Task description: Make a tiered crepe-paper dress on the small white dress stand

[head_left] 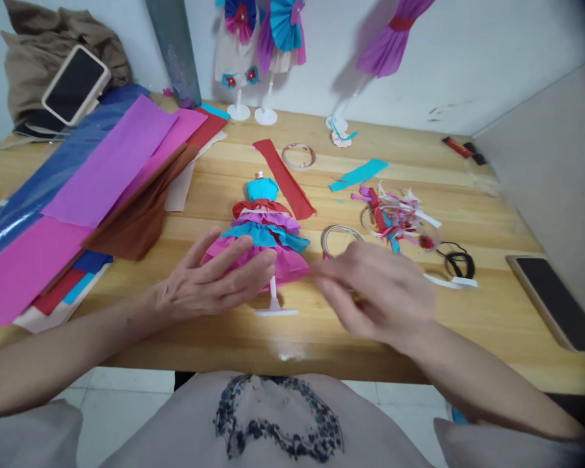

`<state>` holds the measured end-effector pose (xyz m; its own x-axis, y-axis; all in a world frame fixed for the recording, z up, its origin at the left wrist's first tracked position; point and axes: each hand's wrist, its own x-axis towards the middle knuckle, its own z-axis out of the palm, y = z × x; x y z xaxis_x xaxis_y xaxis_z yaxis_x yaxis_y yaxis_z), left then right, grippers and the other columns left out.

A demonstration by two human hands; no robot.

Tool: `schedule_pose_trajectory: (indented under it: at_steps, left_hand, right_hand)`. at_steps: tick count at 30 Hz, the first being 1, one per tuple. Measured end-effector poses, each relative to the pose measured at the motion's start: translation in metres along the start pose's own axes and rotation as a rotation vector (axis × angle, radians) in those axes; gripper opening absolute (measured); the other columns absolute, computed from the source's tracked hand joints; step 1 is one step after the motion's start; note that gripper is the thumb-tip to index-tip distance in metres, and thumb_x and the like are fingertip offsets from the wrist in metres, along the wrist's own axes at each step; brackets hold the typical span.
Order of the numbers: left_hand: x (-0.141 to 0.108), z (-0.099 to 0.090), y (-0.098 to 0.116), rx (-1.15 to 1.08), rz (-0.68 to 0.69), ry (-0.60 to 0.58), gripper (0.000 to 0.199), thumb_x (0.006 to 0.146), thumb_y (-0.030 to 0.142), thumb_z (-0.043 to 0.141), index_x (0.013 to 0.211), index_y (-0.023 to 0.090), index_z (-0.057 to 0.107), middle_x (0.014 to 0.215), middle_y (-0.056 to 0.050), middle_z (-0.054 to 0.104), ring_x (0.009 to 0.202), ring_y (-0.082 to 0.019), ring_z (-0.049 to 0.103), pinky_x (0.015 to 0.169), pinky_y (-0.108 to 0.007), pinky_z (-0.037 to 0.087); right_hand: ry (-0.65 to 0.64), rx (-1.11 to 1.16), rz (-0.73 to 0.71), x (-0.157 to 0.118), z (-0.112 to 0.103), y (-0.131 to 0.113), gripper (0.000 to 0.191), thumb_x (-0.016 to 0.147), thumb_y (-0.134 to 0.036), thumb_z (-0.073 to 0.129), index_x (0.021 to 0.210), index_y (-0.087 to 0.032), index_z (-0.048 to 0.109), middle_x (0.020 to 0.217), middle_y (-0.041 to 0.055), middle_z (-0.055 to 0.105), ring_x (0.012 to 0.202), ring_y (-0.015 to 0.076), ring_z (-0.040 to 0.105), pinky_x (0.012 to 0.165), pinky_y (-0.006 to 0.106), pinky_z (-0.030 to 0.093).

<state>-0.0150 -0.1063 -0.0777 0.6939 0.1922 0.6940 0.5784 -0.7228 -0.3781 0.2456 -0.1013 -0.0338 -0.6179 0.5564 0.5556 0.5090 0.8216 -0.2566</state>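
A doll-sized crepe paper dress (268,231) lies on the table on a white stand (273,302), with a turquoise top and ruffled tiers in red, pale, purple, turquoise and pink. Spread over the left side of its skirt, my left hand (219,276) has its fingers apart. My right hand (377,289), slightly blurred, is closed in a pinch at the right corner of the pink hem. Something small and yellow shows beneath that hand, mostly hidden. A tape roll (342,240) lies just behind it.
Coloured crepe paper sheets (112,156) are stacked on the left. Red (285,179) and turquoise strips (358,174) lie behind the dress. Paper scraps (394,218), a black band (461,265) and a phone (560,302) are on the right. Dressed stands (266,116) line the wall.
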Motion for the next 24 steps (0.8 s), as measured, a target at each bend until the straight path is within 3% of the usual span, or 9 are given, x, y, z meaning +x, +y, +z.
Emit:
schedule_pose_trajectory:
  at_steps: [3,8,12,17,19,24]
  left_hand:
    - [0.010,0.010,0.010,0.001,-0.049,0.004,0.007,0.092,0.032,0.068,0.097,0.028,0.071,0.113,0.002,0.077,0.114,-0.021,0.068,0.125,-0.048,0.032]
    - [0.018,0.022,0.014,-0.048,-0.154,0.010,0.013,0.084,0.022,0.072,0.094,0.023,0.064,0.135,-0.007,0.068,0.140,-0.030,0.052,0.120,-0.053,0.037]
    - [0.016,0.022,0.010,-0.128,-0.301,0.012,0.013,0.083,0.020,0.069,0.091,0.025,0.061,0.130,-0.006,0.071,0.137,-0.029,0.055,0.111,-0.052,0.048]
    - [0.012,0.018,0.009,-0.201,-0.390,-0.017,0.024,0.081,0.013,0.066,0.102,0.026,0.064,0.133,-0.007,0.069,0.136,-0.029,0.056,0.111,-0.052,0.048]
    - [0.012,0.020,0.009,-0.185,-0.395,-0.011,0.031,0.083,0.013,0.065,0.111,0.026,0.064,0.133,-0.007,0.069,0.135,-0.030,0.056,0.110,-0.052,0.048]
    - [0.021,0.023,0.016,-0.076,-0.358,-0.066,0.044,0.087,0.019,0.061,0.130,0.026,0.059,0.138,-0.008,0.066,0.140,-0.030,0.052,0.116,-0.053,0.041]
  right_hand:
    - [-0.111,0.010,0.226,0.007,0.001,0.015,0.022,0.095,-0.020,0.055,0.108,-0.020,0.073,0.093,0.0097,0.071,0.084,0.0216,0.068,0.072,0.034,0.054]
    - [-0.333,-0.031,0.269,0.016,0.017,0.032,0.050,0.083,-0.011,0.056,0.133,-0.015,0.063,0.125,0.0151,0.065,0.114,0.0296,0.063,0.083,0.040,0.056]
    - [-0.266,0.027,0.269,0.020,0.026,0.040,0.027,0.090,-0.017,0.054,0.110,-0.014,0.073,0.111,0.0137,0.069,0.107,0.0282,0.065,0.088,0.041,0.055]
    - [-0.137,0.229,0.383,0.026,0.027,0.046,0.015,0.091,-0.016,0.057,0.085,-0.020,0.070,0.086,0.0069,0.070,0.079,0.0223,0.066,0.074,0.036,0.054]
    - [-0.124,0.266,0.369,0.027,0.029,0.049,0.015,0.089,-0.014,0.058,0.090,-0.022,0.070,0.087,0.0060,0.069,0.079,0.0225,0.066,0.073,0.037,0.054]
    - [-0.181,0.210,0.129,0.023,0.037,0.052,0.034,0.084,-0.012,0.058,0.115,-0.023,0.068,0.115,0.0103,0.066,0.111,0.0289,0.062,0.091,0.047,0.057]
